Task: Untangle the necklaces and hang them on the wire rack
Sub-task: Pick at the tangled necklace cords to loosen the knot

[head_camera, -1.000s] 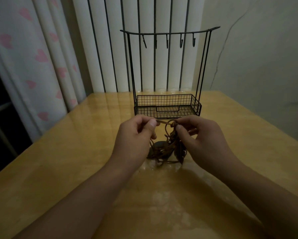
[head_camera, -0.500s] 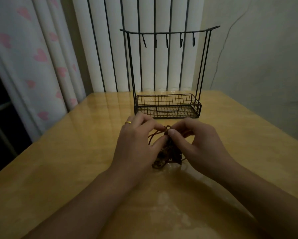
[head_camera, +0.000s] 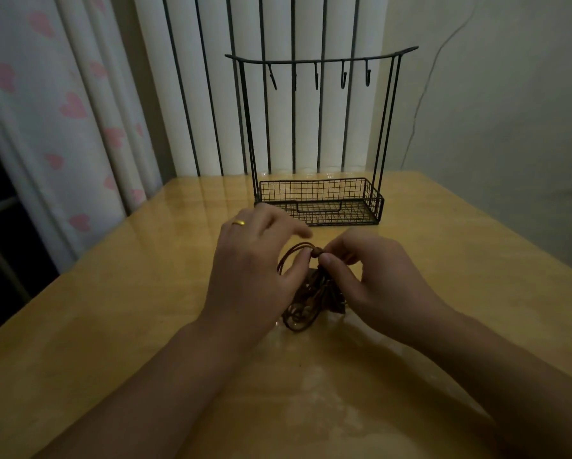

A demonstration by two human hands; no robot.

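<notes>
A tangled bundle of brown cord necklaces [head_camera: 306, 301] lies on the wooden table [head_camera: 119, 309], between my two hands. My right hand [head_camera: 374, 283] pinches a small bead or knot at the top of the bundle with thumb and forefinger. A loop of cord arches from there toward my left hand [head_camera: 251, 270], which wears a gold ring. Its fingers are lifted and spread above the cords, and its thumb lies against the loop. The black wire rack [head_camera: 321, 193] stands just behind, with a mesh basket base and several bare hooks on its top bar.
A curtain with pink hearts [head_camera: 62, 111] hangs at the left, beside the table's left edge. White vertical blinds [head_camera: 278, 127] are behind the rack and a plain wall [head_camera: 493, 127] at the right. Bare glossy tabletop stretches toward me.
My hands came down to the table with the bundle. My left hand's fingers have let go of the cord and lifted, while my right hand keeps its pinch at the top.
</notes>
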